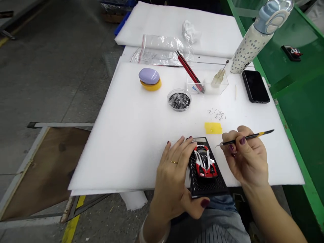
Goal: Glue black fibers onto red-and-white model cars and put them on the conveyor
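Note:
My left hand (174,179) grips the left edge of a black textured display base (193,184), its thumb at the near edge. On the base sits a red and white model car (206,162). To the right, my right hand (248,155) pinches a thin black craft tool (251,136) with a yellow band; its fine metal tip points left, apart from the car. Whether anything is on the tip is too small to tell. Just beyond the base lie a yellow piece (213,128) and a scatter of tiny dark slivers (218,114).
A round dish (179,100) of black slivers, a purple and yellow case (150,79), and a clear box (220,88) with red tweezers (189,72) and a small bottle (218,78) stand farther back. A phone (255,86) and a dotted water bottle (253,45) are at right.

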The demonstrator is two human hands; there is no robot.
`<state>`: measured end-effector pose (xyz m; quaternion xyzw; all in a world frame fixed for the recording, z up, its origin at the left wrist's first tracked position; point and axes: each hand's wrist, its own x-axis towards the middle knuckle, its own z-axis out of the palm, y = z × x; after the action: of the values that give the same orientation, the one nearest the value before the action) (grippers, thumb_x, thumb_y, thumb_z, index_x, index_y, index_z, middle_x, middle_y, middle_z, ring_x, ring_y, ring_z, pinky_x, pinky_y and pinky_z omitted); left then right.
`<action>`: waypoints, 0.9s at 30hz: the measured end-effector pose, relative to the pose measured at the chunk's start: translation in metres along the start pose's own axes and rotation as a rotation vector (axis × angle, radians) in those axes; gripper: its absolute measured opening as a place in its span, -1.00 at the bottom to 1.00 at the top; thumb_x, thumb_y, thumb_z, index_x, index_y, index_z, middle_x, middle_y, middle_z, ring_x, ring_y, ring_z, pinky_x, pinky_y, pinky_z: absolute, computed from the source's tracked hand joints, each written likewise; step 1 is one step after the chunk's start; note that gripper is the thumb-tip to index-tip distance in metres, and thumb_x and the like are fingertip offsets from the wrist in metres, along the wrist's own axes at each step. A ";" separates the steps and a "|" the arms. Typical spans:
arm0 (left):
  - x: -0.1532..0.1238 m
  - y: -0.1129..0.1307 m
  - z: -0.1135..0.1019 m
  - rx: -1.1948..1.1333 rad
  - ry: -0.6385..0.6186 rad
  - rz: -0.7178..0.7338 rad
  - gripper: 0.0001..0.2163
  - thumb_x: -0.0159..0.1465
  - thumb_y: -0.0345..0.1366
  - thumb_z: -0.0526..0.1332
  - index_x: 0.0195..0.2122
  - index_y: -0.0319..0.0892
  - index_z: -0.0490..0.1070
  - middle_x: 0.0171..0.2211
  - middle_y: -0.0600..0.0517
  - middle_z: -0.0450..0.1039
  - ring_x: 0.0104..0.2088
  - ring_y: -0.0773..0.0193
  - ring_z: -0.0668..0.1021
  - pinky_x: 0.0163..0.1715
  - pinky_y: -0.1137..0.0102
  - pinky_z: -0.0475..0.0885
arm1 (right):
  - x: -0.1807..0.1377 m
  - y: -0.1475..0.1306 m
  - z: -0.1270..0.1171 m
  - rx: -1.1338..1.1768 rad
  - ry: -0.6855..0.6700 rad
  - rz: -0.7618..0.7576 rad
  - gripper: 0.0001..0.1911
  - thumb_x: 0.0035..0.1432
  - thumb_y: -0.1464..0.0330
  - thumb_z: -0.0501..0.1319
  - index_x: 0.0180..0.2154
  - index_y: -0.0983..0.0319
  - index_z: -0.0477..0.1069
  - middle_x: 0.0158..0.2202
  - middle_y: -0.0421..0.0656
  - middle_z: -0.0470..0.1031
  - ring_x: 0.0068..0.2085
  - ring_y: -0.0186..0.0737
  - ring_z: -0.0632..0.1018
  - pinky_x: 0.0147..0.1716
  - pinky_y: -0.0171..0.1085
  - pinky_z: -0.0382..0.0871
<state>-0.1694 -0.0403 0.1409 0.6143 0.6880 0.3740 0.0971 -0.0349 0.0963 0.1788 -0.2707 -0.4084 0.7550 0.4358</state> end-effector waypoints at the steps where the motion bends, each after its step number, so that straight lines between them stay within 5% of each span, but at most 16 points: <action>1: 0.000 0.002 0.002 -0.003 0.017 -0.023 -0.23 0.31 0.30 -0.14 0.32 -0.18 0.19 0.29 -0.21 0.38 0.35 -0.09 0.37 0.41 -0.04 0.09 | -0.005 0.003 0.004 0.017 0.000 -0.006 -0.78 0.10 0.34 0.50 -0.39 0.15 0.46 -0.54 -0.30 0.40 -0.51 -0.45 0.39 -0.55 -0.46 0.28; 7: 0.002 0.008 0.010 -0.021 0.050 -0.095 -0.48 0.41 0.01 -0.13 0.27 -0.14 0.21 0.26 -0.17 0.42 0.31 0.04 0.43 0.42 0.04 0.08 | -0.018 0.017 0.009 -0.050 -0.022 -0.093 -0.86 0.26 0.34 0.36 -0.31 0.10 0.41 -0.53 -0.29 0.31 -0.51 -0.37 0.33 -0.65 -0.40 0.15; 13: 0.002 0.008 0.008 -0.023 0.064 -0.082 -0.17 0.32 0.38 -0.33 0.25 -0.16 0.25 0.22 -0.19 0.46 0.29 0.03 0.45 0.42 0.13 0.03 | -0.016 0.022 0.001 -0.181 -0.052 -0.122 -0.81 0.28 0.26 0.35 -0.32 0.09 0.35 -0.56 -0.27 0.21 -0.52 -0.31 0.30 -0.74 -0.35 -0.06; 18: 0.002 0.009 0.007 -0.014 0.068 -0.093 -0.21 0.33 0.35 -0.28 0.23 -0.16 0.27 0.21 -0.17 0.46 0.27 0.05 0.46 0.42 0.16 0.03 | -0.016 0.024 -0.001 -0.178 -0.044 -0.115 -0.82 0.25 0.27 0.37 -0.32 0.08 0.39 -0.56 -0.24 0.24 -0.51 -0.28 0.30 -0.71 -0.29 -0.01; 27: 0.004 0.008 0.009 -0.009 0.069 -0.108 -0.59 0.47 -0.15 -0.12 0.22 -0.15 0.28 0.22 -0.11 0.46 0.30 0.16 0.43 0.43 0.20 0.00 | -0.015 0.025 0.000 -0.135 -0.063 -0.095 -0.88 0.25 0.31 0.37 -0.32 0.05 0.46 -0.54 -0.21 0.33 -0.51 -0.24 0.30 -0.68 -0.22 0.00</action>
<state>-0.1584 -0.0337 0.1406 0.5625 0.7214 0.3923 0.0961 -0.0387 0.0760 0.1582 -0.2559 -0.4845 0.7123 0.4386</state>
